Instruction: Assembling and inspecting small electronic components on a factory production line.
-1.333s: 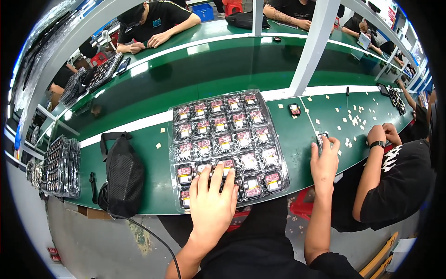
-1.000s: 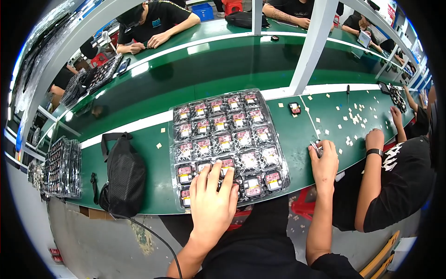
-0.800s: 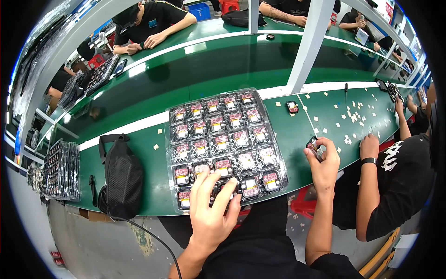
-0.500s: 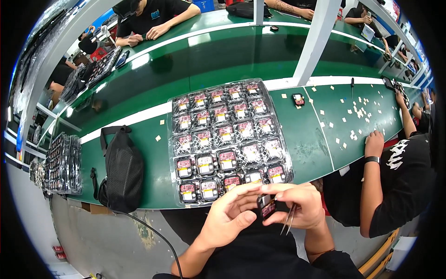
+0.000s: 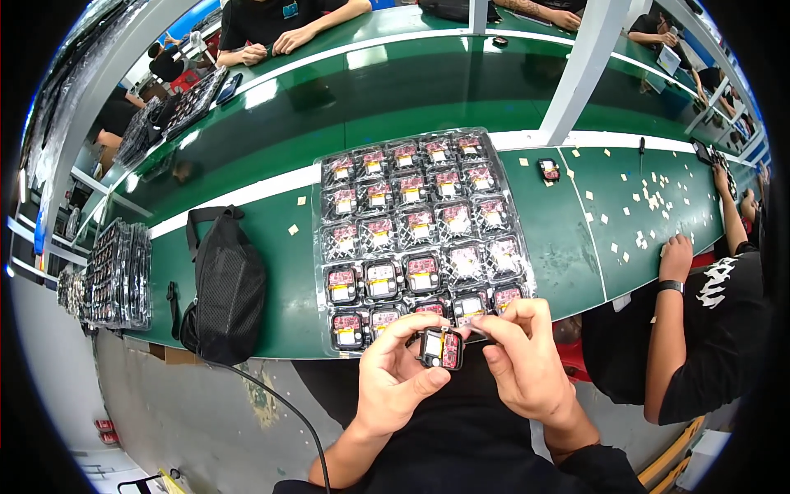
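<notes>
Black and square, a small device (image 5: 441, 349) sits at lower centre of the head view, now in the left hand (image 5: 391, 379), fingers and thumb curled closed on its edges. It has passed over from the right hand (image 5: 531, 375), whose bent fingers pinch a slim tool (image 5: 480, 332) (mostly hidden) beside it; this seemingly frees that hand for tool work. Mid-frame lies a clear tray (image 5: 322, 309) of similar devices
</notes>
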Available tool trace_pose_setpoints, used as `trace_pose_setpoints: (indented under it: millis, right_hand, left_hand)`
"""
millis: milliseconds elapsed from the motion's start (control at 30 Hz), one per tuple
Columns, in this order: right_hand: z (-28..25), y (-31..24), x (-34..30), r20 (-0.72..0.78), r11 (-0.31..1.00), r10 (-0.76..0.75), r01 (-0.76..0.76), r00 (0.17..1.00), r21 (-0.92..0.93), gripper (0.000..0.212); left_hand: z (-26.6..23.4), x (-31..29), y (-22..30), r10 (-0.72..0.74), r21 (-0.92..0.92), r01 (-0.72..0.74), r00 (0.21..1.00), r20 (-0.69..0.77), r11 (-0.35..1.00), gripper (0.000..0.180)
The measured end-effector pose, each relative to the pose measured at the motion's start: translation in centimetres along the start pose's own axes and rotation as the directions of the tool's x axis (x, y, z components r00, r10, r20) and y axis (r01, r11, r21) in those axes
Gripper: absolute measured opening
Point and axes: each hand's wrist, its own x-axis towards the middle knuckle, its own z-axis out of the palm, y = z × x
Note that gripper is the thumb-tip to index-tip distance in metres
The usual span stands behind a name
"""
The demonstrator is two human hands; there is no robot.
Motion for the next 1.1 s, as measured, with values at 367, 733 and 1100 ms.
trace_pose_setpoints:
  millis: [367, 733, 1100]
  right_hand:
    - [1.7, 0.9, 0.6, -0.253, 0.927, -0.323, 0.252, 0.912, -0.277, 0.034]
    - [2.0, 1.0, 0.3, -0.282, 0.975, -0.214, 0.188, 0.935, -0.116, 0.028]
    - [1.4, 0.9, 0.4, -0.195, 0.995, -0.092, 0.096, 0.976, 0.012, 0.022]
  left_hand:
    - [0.1, -0.2, 0.2, 0.021, 0.009, -0.021, 1.0, 0.002, 1.0, 0.062]
    - [-0.1, -0.2, 0.0, 0.024, 0.01, -0.024, 1.0, 0.016, 1.0, 0.062]
    - [-0.4, -0.3, 0.2, 0.09, 0.104, -0.098, 0.993, 0.076, 0.99, 0.06]
